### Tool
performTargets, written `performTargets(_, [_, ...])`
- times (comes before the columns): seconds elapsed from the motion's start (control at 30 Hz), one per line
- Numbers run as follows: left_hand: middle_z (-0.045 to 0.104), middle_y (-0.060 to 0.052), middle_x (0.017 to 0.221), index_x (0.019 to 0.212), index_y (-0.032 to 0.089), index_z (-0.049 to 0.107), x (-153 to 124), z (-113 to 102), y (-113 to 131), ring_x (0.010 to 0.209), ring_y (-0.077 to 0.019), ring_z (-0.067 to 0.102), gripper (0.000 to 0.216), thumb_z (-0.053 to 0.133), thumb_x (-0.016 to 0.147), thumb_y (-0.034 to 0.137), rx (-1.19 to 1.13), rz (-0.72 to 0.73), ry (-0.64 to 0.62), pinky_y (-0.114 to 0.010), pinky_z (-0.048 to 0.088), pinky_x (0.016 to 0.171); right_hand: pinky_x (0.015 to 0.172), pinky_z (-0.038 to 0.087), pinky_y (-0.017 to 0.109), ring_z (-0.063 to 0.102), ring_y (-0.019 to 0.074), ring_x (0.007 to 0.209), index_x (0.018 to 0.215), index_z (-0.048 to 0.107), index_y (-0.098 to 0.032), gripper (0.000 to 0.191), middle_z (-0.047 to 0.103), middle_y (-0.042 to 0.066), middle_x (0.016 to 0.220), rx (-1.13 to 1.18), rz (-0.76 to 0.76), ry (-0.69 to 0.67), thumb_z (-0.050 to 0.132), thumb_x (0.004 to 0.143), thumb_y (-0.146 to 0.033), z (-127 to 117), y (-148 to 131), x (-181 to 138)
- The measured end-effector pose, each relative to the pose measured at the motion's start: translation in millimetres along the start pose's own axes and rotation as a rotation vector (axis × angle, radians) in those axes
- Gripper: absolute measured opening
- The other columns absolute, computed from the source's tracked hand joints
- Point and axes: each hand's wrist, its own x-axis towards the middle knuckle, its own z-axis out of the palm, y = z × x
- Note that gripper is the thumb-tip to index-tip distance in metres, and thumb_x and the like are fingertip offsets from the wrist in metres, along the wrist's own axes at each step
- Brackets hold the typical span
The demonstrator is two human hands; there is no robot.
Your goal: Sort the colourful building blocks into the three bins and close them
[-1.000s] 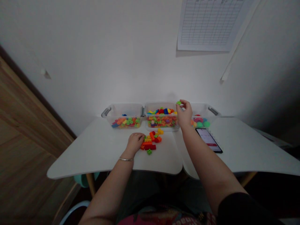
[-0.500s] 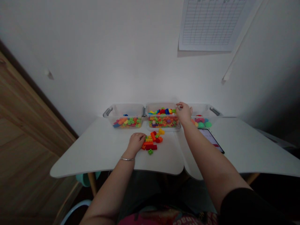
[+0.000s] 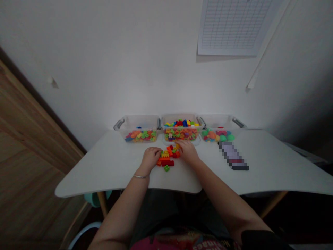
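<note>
Several red, orange, yellow and green toy building bricks (image 3: 165, 161) lie in a small pile on the white table. At the pile's left edge my left hand (image 3: 151, 158) rests with curled fingers closed against the bricks; its fingertips are partly hidden. My right hand (image 3: 189, 152) is at the pile's upper right, its fingers closed on a yellow building brick (image 3: 177, 146) that they partly cover. One green brick (image 3: 167, 168) lies just below the pile, touched by neither hand.
Along the wall stand three clear plastic bins: a left bin (image 3: 142, 133), a middle bin (image 3: 181, 133) full of colourful bricks, and a right bin (image 3: 221, 133) with rounder pieces. A phone (image 3: 233, 156) lies on the right of the table (image 3: 104, 170). A printed sheet (image 3: 231, 31) hangs above.
My right hand has come down and left from the gap between the middle and right bins to the yellow brick in the pile. My left hand has stayed in place.
</note>
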Motion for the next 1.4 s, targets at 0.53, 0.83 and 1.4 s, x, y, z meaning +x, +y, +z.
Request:
performTargets(0.53, [0.076, -0.006, 0.1, 0.093, 0.021, 0.075, 0.4, 0.7, 0.8, 0.099, -0.0214, 0.066, 0.03, 0.046, 0.087, 0.027, -0.003, -0.007, 0.001, -0.036, 0.046, 0.098, 0.089, 0.045, 0.039, 0.059, 0.0271, 0.099, 0.104, 0.063, -0.019, 0.025, 0.069, 0.011, 0.103, -0.088, 0.206, 0.04, 0.052, 0.082, -0.016, 6.0, 3.5, -16.5])
performTargets(0.83, [0.075, -0.006, 0.102, 0.095, 0.021, 0.075, -0.1, 0.4, 1.2, 0.101, -0.0208, 0.066, 0.031, 0.045, 0.088, 0.028, 0.006, -0.006, -0.008, -0.036, 0.045, 0.099, 0.091, 0.049, 0.039, 0.06, 0.0246, 0.1, 0.109, 0.063, -0.016, 0.031, 0.068, 0.013, 0.107, 0.251, 0.199, 0.321, 0.052, 0.08, -0.023, -1.2, 9.3, -11.8])
performTargets(1.4, [0.076, -0.005, 0.102, 0.093, 0.022, 0.075, -0.8, -1.9, -0.3, 0.102, -0.0216, 0.066, 0.03, 0.047, 0.087, 0.027, -0.01, -0.006, -0.016, -0.036, 0.045, 0.099, 0.092, 0.041, 0.036, 0.061, 0.0223, 0.097, 0.096, 0.07, -0.02, 0.021, 0.072, 0.007, 0.101, 0.198, 0.333, 0.441, 0.054, 0.089, -0.033, -58.6, -11.5, 98.1])
